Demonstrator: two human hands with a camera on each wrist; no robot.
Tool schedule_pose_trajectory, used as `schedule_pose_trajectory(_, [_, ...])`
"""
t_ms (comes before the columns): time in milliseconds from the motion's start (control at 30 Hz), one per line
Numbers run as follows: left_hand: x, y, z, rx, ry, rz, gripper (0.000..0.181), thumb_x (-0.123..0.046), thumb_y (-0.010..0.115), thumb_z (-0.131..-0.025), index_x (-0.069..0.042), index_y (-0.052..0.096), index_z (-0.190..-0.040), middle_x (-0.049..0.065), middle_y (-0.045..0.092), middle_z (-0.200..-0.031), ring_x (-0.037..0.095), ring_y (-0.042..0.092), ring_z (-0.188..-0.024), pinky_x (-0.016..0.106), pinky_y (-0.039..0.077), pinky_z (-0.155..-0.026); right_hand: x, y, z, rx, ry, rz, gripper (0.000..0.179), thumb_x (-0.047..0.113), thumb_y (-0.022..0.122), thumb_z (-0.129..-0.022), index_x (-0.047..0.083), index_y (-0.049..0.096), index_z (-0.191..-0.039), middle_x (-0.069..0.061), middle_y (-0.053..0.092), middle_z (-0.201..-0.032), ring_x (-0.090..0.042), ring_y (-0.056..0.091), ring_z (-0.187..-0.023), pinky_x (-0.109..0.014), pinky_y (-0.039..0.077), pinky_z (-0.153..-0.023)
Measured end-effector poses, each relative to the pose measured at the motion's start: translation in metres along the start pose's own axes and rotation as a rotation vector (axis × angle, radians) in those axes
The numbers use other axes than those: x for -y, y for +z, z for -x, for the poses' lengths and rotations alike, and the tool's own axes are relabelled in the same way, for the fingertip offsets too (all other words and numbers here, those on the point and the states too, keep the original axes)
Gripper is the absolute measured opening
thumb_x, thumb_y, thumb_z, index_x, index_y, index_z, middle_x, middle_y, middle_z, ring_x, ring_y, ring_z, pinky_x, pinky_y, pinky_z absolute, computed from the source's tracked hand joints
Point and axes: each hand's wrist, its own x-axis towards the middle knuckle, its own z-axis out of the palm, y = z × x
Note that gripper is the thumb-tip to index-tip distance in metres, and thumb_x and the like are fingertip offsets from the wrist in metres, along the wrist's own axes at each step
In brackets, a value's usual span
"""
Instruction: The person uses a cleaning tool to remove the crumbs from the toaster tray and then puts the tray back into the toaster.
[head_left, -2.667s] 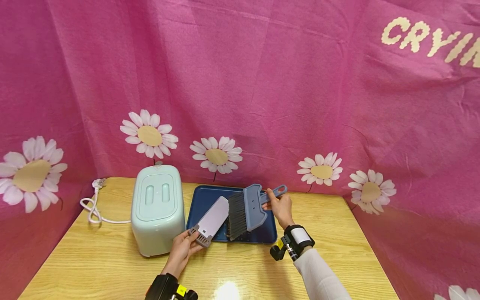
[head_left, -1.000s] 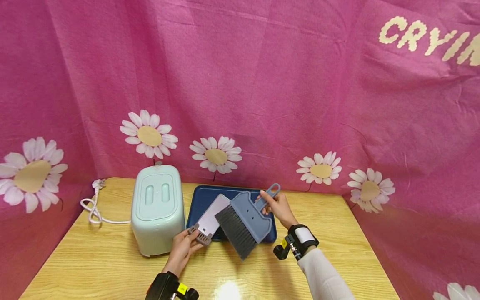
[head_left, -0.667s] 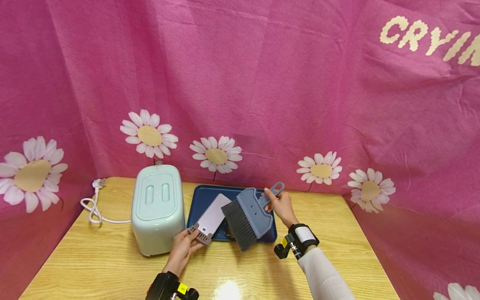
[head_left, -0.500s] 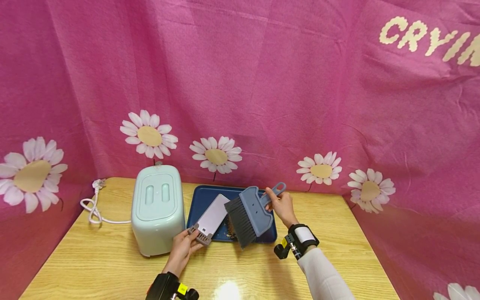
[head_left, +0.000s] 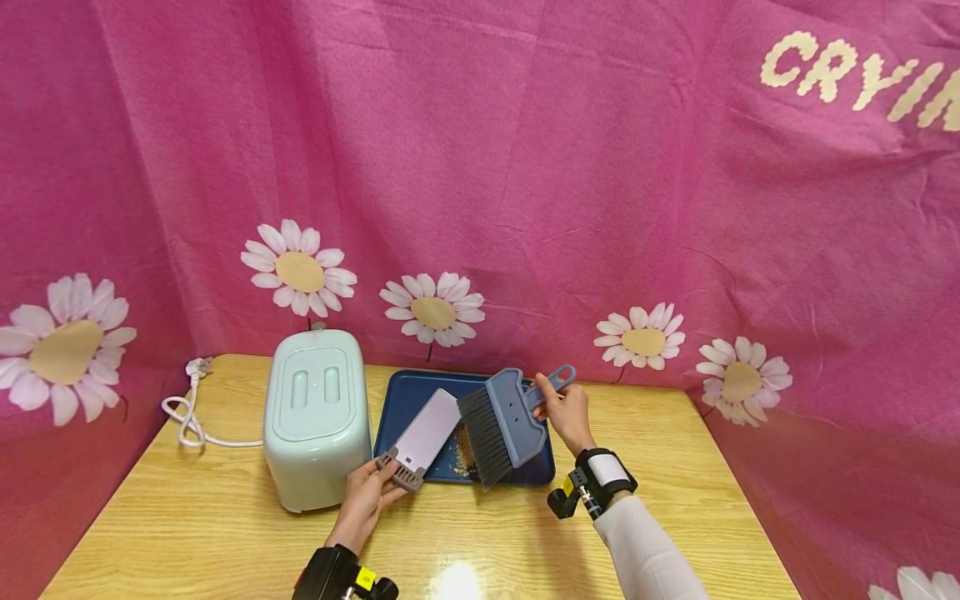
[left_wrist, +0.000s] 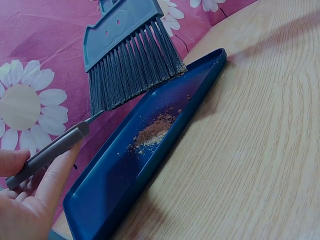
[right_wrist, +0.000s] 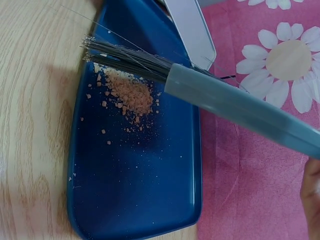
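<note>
Crumbs [right_wrist: 131, 95] lie on the tray [head_left: 405, 400], right of the appliance [head_left: 318, 433].

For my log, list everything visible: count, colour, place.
Table: one, pale wood, underneath
Backdrop: one, pink, flowered, lettered, behind table
Tray: one, navy, on table
Appliance: one, mint, left of tray
Cord: one, white, left of appliance
Crumbs: many, brown, in tray
Flat tool: one, lilac, over tray
Brush: one, blue and black, over tray
Cameras: two, black, wrist-worn
Sleeve: one, white, lower right
Left hand: one, gripping flat tool
Right hand: one, gripping brush
</note>
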Motion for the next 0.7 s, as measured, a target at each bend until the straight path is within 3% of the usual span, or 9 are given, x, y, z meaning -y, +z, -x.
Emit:
schedule_pose_trajectory(400, [0.0000,-0.0015,-0.0003,-0.008,-0.002,0.005,0.042,-0.002,0.041,-0.101,0.024,0.031,-0.133,0.041,0.046,-0.127,0.023,0.063,-0.094,0.034,0.057,-0.077,-0.0050,-0.0024,-0.0013,-0.053,0.002,0.033,0.032,0.015,0.059,-0.096,-0.014,0.067,-0.085,-0.004,0.058,-0.046,-0.001,0.051,-0.037,-0.016,0.045,-0.039])
schedule_pose_trajectory(700, [0.0006,-0.0021,-0.0009,-0.011,-0.008,0.014,0.043,-0.002,0.041,-0.101,0.024,0.030,-0.134,0.041,0.046,-0.128,0.024,0.063,-0.095,0.036,0.056,-0.078,-0.0078,-0.0057,-0.0007,-0.109,0.003,0.013,0.033,0.017,0.059,-0.096,-0.015,0.067,-0.088,-0.015,0.062,-0.053,-0.007,0.056,-0.040,-0.014,0.046,-0.041])
